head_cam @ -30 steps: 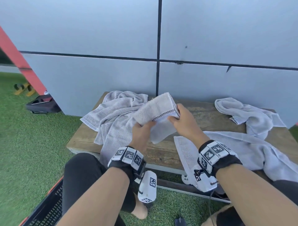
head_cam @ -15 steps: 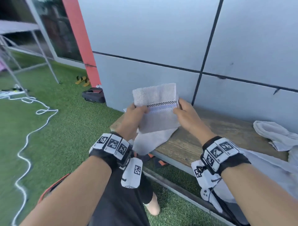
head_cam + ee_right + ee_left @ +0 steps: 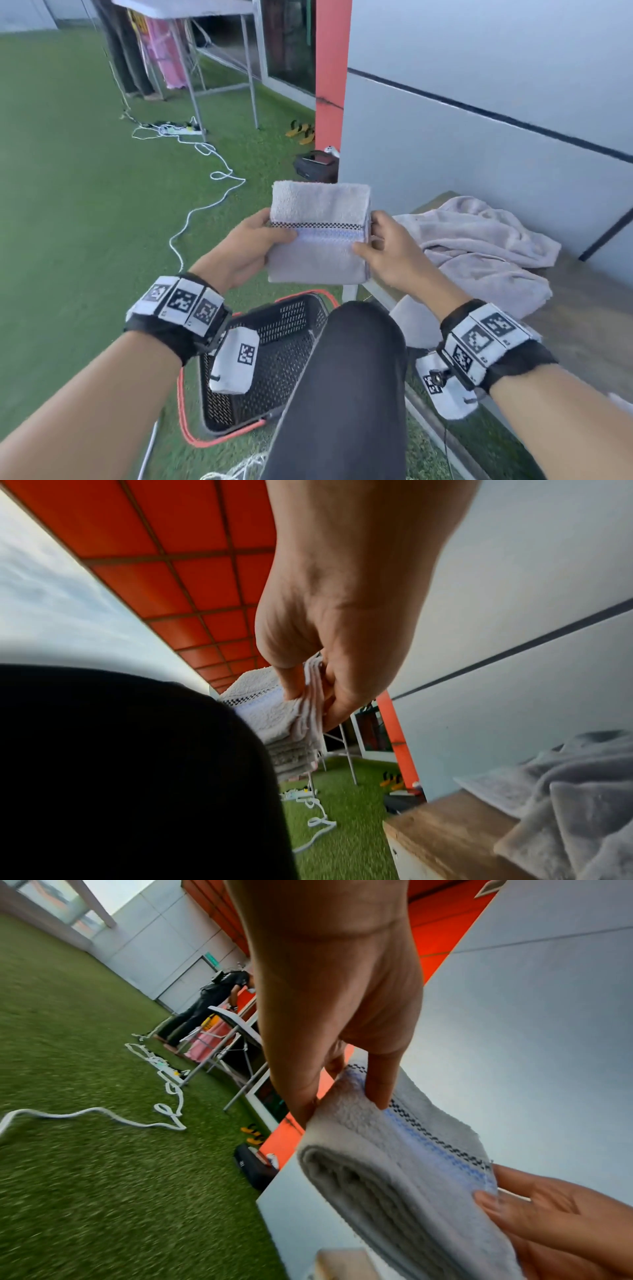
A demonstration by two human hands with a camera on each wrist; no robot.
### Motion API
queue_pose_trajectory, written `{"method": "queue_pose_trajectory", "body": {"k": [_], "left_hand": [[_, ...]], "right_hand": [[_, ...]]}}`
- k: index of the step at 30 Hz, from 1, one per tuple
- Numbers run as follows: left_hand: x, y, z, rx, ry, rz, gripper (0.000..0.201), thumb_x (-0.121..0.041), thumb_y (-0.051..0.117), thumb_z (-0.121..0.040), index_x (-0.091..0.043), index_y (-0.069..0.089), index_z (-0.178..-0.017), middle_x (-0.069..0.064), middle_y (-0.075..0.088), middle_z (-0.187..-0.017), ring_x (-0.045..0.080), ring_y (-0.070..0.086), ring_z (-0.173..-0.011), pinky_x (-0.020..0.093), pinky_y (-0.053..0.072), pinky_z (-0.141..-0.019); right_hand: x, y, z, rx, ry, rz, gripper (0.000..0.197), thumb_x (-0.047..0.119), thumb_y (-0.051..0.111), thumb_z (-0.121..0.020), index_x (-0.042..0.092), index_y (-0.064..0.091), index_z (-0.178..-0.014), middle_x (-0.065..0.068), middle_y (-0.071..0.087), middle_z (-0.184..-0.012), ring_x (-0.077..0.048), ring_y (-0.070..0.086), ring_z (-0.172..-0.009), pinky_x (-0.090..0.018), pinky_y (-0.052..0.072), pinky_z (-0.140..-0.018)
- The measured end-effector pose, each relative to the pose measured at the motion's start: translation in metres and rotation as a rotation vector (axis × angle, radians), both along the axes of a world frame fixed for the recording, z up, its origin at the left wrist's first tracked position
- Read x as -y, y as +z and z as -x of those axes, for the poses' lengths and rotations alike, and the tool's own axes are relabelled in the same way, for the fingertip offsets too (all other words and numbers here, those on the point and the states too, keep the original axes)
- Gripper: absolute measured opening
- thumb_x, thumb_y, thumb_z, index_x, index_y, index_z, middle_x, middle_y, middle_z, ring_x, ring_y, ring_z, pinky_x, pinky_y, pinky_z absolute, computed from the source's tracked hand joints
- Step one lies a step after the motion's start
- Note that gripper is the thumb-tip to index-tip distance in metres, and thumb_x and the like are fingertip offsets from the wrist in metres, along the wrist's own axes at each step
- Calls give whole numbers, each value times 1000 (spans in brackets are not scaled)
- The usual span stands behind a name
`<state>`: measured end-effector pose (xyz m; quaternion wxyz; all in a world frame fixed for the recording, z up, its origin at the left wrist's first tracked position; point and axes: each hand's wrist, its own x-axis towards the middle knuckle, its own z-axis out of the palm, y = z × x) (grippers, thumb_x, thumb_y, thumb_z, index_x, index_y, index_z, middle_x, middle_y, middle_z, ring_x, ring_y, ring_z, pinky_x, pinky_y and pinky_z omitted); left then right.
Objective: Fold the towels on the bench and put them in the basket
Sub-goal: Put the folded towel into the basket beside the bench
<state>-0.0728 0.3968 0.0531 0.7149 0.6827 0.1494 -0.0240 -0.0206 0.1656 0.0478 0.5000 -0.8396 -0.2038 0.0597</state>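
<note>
Head view: from above, facing forward and down; both forearms enter from the lower corners, folded towel [image 3: 318,233] at frame centre, basket [image 3: 270,359] below it. Left wrist view: close, along the left hand [image 3: 339,993] toward the turf and wall. Right wrist view: close, along the right hand [image 3: 342,631]; bench [image 3: 441,834] lower right. All three share the folded towel.

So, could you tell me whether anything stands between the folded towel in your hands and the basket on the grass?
Partly. The folded grey towel, pinched by the left hand and right hand, hangs above the black mesh basket. The black-trousered knee overlaps the basket's right side; its left part looks open.
</note>
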Motion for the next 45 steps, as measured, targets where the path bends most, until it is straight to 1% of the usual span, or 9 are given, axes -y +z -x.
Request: {"method": "queue_pose_trajectory", "body": {"k": [3, 12, 14, 16, 20, 26, 31, 34, 45], "left_hand": [[-19, -57, -3, -89, 44, 33, 38, -2, 63, -94, -13, 56, -129, 5, 73, -117, 19, 73, -97, 36, 59, -81], [-53, -240, 30, -413, 266, -68, 49, -11, 70, -92, -23, 34, -123, 17, 66, -114, 29, 69, -97, 50, 59, -83], [-57, -271, 39, -458, 246, -170, 37, -14, 69, -91, -32, 42, -109, 20, 67, -109, 37, 69, -89, 54, 60, -78], [-60, -294, 44, -515, 216, -267, 22, -13, 65, -93, -30, 53, -100, 11, 66, -96, 23, 58, -62, 31, 51, -54], [-69, -334, 46, -633, 212, -341, 16, -6, 62, -93, -20, 69, -92, 0, 71, -100, 13, 45, -59, 21, 37, -50], [-83, -367, 37, -765, 230, -405, 34, 3, 54, -90, -15, 76, -108, -2, 66, -114, 10, 61, -69, 12, 42, -46], [-88, -384, 35, -859, 285, -395, 42, 7, 49, -88, -10, 71, -119, 7, 67, -125, 25, 63, -113, 27, 50, -87], [-93, -394, 34, -911, 265, -371, 46, 6, 51, -90, -5, 61, -134, 10, 60, -137, 26, 55, -126, 31, 45, -103], [-92, -410, 30, -993, 196, -470, 55, 1, 53, -93, -1, 42, -147, 14, 39, -153, 29, 51, -130, 25, 44, -96]], "right_hand": [[-22, -48, -18, -46, 84, 13, 35, 12, 66, -91, 23, 52, -121, 6, 68, -118, -6, 66, -106, -39, 54, -95], [-85, -215, -32, -365, 305, 287, 58, 15, 68, -91, 18, 36, -140, -1, 62, -129, -18, 62, -116, -47, 47, -104], [-98, -243, -28, -421, 336, 343, 56, 15, 65, -93, 22, 26, -132, -4, 63, -108, -18, 64, -91, -48, 51, -90], [-108, -270, -25, -441, 392, 412, 49, 15, 62, -93, 24, 20, -117, -7, 47, -79, -16, 45, -59, -48, 43, -60], [-128, -307, -30, -559, 556, 527, 30, 14, 56, -97, 24, 30, -110, -1, 42, -70, -12, 36, -48, -27, 33, -46], [-161, -342, -31, -713, 721, 645, 43, 17, 53, -98, 27, 37, -137, -2, 54, -84, -16, 52, -68, -33, 41, -63], [-182, -359, -26, -761, 731, 659, 59, 27, 51, -100, 26, 27, -153, -8, 51, -139, -23, 58, -112, -33, 47, -86], [-185, -368, -25, -776, 728, 695, 67, 33, 49, -101, 24, 16, -158, -5, 25, -162, -26, 34, -145, -37, 31, -114], [-187, -372, -32, -732, 719, 744, 64, 34, 44, -102, 18, 17, -158, -6, 28, -162, -25, 44, -138, -38, 36, -112]]}}
